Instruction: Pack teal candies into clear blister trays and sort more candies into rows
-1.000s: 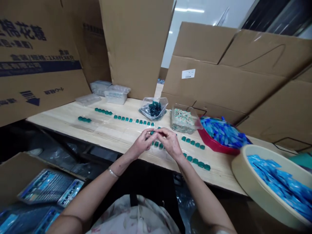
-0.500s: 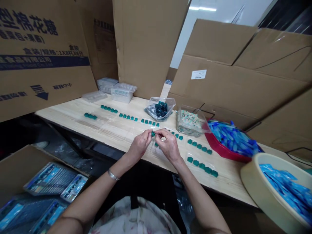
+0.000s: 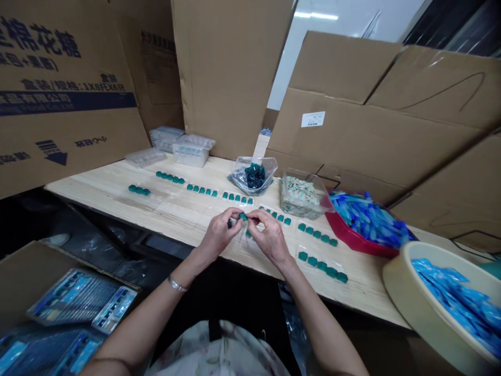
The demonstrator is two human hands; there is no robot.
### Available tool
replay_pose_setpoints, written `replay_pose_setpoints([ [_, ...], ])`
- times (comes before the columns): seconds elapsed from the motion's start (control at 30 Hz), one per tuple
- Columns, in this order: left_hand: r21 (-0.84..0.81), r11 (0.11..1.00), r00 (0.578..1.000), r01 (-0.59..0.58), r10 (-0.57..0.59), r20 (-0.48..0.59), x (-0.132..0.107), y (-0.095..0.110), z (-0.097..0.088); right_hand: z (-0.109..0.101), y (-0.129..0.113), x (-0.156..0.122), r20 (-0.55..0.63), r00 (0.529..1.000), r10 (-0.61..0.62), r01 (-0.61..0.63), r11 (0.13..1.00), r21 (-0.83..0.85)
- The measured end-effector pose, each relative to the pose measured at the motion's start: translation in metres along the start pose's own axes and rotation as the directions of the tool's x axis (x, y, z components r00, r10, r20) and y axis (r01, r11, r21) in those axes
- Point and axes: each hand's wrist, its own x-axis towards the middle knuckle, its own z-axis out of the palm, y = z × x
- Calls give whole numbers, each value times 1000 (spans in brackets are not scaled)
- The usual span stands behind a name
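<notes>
Between my fingertips, just above the table, is a small green piece (image 3: 243, 216). My left hand (image 3: 219, 230) pinches it from the left, and a dark piece also shows within those fingers. From the other side my right hand (image 3: 269, 233) touches the same green piece with thumb and forefinger closed. Another green piece (image 3: 248, 233) lies below, partly hidden by the right hand. Rows of similar pieces lie around: a row (image 3: 237, 198) behind the hands, one (image 3: 318, 235) to the right, and a nearer one (image 3: 323, 267) on a clear tray.
A clear bag (image 3: 254, 176) of dark green pieces and a clear tub (image 3: 303, 196) of small printed pieces stand behind. To the right are a red basin (image 3: 348, 237) and a cream basin (image 3: 403, 292) with blue packets. Clear trays (image 3: 191, 150) sit back left; a carton (image 3: 50, 256) stands below.
The view has shifted slightly, so the table appears a little further left. My left fingers have moved, and a dark piece now shows in them. Both hands stay together at the green piece.
</notes>
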Motion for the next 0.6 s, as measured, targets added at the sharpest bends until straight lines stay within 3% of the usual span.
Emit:
replay_pose_setpoints([
  [0.13, 112, 990, 995, -84, 90, -44, -2, -1, 3, -1, -1, -1, -9, 995, 98, -97, 994, 47],
  [0.37, 157, 974, 985, -166, 171, -14, -3, 2, 4, 3, -7, -2, -61, 997, 51, -51, 999, 5],
  [0.6, 154, 980, 991, -124, 129, -22, -4, 1, 2, 5, 0, 1, -100, 972, 214, -200, 970, 136],
])
